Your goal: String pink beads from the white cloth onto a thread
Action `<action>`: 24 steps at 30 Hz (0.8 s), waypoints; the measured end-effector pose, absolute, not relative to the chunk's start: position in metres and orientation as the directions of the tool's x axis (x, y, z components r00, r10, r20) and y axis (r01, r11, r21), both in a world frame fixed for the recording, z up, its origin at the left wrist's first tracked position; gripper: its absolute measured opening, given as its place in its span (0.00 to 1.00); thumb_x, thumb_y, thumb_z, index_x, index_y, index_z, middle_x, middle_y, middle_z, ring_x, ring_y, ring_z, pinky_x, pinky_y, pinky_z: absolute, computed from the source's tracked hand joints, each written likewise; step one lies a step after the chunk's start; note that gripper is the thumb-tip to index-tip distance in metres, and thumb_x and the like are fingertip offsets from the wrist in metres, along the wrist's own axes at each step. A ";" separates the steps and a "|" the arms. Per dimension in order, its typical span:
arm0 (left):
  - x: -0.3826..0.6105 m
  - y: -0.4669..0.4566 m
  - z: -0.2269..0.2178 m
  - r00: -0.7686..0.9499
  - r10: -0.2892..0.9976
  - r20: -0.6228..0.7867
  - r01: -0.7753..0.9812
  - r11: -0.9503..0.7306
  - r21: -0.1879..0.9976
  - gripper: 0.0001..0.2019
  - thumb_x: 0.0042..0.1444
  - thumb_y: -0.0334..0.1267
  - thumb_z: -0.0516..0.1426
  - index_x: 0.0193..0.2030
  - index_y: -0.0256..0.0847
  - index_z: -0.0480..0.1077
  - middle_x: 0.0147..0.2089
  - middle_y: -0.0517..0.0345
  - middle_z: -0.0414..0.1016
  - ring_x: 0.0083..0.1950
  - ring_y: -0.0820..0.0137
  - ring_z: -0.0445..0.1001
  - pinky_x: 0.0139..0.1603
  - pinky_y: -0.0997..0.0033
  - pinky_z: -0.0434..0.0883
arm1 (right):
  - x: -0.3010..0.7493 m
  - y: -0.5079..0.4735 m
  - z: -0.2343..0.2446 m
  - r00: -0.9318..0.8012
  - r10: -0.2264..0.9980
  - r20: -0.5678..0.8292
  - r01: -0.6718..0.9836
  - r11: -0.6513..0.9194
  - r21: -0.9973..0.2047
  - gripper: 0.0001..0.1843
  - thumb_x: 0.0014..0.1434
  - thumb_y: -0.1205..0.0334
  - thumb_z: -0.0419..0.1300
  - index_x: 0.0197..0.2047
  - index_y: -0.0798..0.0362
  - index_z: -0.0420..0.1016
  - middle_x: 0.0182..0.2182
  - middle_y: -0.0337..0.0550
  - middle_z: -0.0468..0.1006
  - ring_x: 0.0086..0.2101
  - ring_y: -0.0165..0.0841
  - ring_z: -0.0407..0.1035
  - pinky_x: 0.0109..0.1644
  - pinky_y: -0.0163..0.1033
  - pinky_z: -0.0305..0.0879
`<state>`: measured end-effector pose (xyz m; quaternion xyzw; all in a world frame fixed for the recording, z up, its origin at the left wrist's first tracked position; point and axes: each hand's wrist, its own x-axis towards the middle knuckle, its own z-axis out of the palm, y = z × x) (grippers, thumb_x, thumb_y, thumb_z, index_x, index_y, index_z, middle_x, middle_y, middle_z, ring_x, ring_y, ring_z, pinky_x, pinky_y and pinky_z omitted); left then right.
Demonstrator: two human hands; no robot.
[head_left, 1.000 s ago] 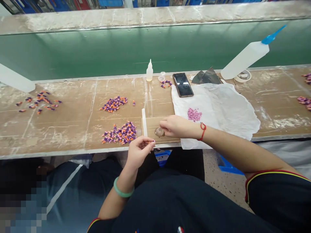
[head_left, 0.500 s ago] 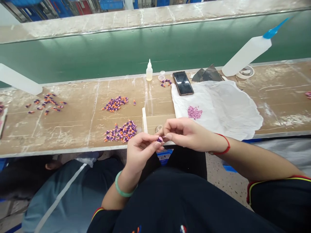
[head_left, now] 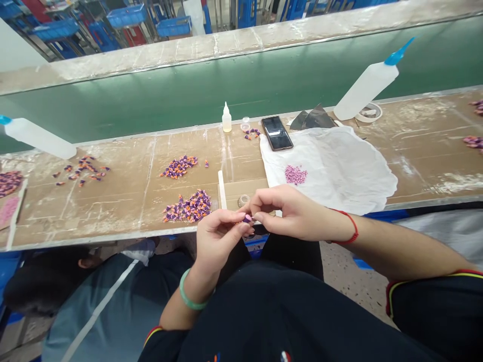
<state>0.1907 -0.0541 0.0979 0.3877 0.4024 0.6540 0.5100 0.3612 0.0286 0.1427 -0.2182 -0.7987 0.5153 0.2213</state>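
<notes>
My left hand pinches a small purple-and-pink piece between thumb and fingertips, above the table's front edge. Against that piece, the closed fingertips of my right hand meet from the other side. Whatever those right fingertips hold, if anything, is too small to make out. To the left lie two piles of little purple-and-orange pieces, a nearer pile and a farther pile. Just behind my fingers are a small round dish and a white flat stick.
A white cloth bears tiny pink beads. Behind stand a small dropper bottle, a phone, a large leaning bottle and a tape roll. A green wall runs along the back. Another person is at my left.
The view has shifted slightly, showing more at the far left and top. The fingertips of my right hand have come closer to the small piece in my left hand.
</notes>
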 end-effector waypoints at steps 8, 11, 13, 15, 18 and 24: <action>0.192 -0.057 0.100 -0.181 0.979 0.097 -0.298 -0.149 0.943 0.07 0.48 0.39 0.72 0.32 0.41 0.82 0.30 0.57 0.84 0.27 0.71 0.82 0.29 0.77 0.81 | 0.362 0.026 0.148 -0.820 0.541 0.188 0.124 0.487 -0.864 0.06 0.60 0.69 0.55 0.31 0.53 0.67 0.25 0.35 0.74 0.25 0.25 0.64 0.29 0.30 0.60; 0.191 -0.057 0.100 -0.188 0.975 0.115 -0.263 -0.163 0.951 0.08 0.48 0.39 0.72 0.32 0.41 0.82 0.30 0.56 0.84 0.26 0.70 0.82 0.29 0.76 0.81 | 0.361 0.026 0.150 -0.830 0.524 0.191 0.138 0.525 -0.840 0.07 0.60 0.69 0.54 0.30 0.53 0.66 0.26 0.37 0.75 0.26 0.26 0.65 0.29 0.31 0.60; 0.191 -0.057 0.100 -0.196 0.971 0.134 -0.264 -0.184 0.947 0.07 0.48 0.38 0.72 0.32 0.41 0.82 0.29 0.56 0.84 0.26 0.71 0.81 0.29 0.77 0.81 | 0.360 0.025 0.150 -0.834 0.515 0.198 0.140 0.544 -0.828 0.07 0.61 0.70 0.54 0.30 0.52 0.65 0.26 0.37 0.75 0.26 0.26 0.65 0.29 0.31 0.60; 0.191 -0.057 0.100 -0.205 0.967 0.149 -0.272 -0.203 0.941 0.06 0.49 0.38 0.72 0.32 0.42 0.82 0.30 0.57 0.84 0.26 0.72 0.81 0.28 0.78 0.80 | 0.359 0.024 0.150 -0.835 0.508 0.210 0.129 0.552 -0.824 0.08 0.61 0.70 0.54 0.30 0.52 0.64 0.27 0.37 0.76 0.26 0.26 0.66 0.29 0.31 0.60; 0.193 -0.057 0.100 -0.226 0.962 0.156 -0.275 -0.217 0.937 0.06 0.49 0.39 0.72 0.31 0.42 0.82 0.29 0.57 0.84 0.25 0.72 0.81 0.27 0.78 0.80 | 0.358 0.024 0.149 -0.833 0.505 0.226 0.116 0.559 -0.821 0.10 0.63 0.70 0.53 0.30 0.51 0.61 0.29 0.39 0.78 0.27 0.27 0.67 0.30 0.32 0.60; 0.194 -0.056 0.100 -0.242 0.957 0.160 -0.302 -0.231 0.925 0.05 0.48 0.37 0.72 0.31 0.42 0.82 0.29 0.58 0.83 0.25 0.72 0.81 0.27 0.78 0.79 | 0.358 0.023 0.149 -0.831 0.522 0.191 0.169 0.565 -0.808 0.12 0.63 0.68 0.54 0.29 0.49 0.58 0.30 0.41 0.78 0.28 0.29 0.68 0.31 0.34 0.62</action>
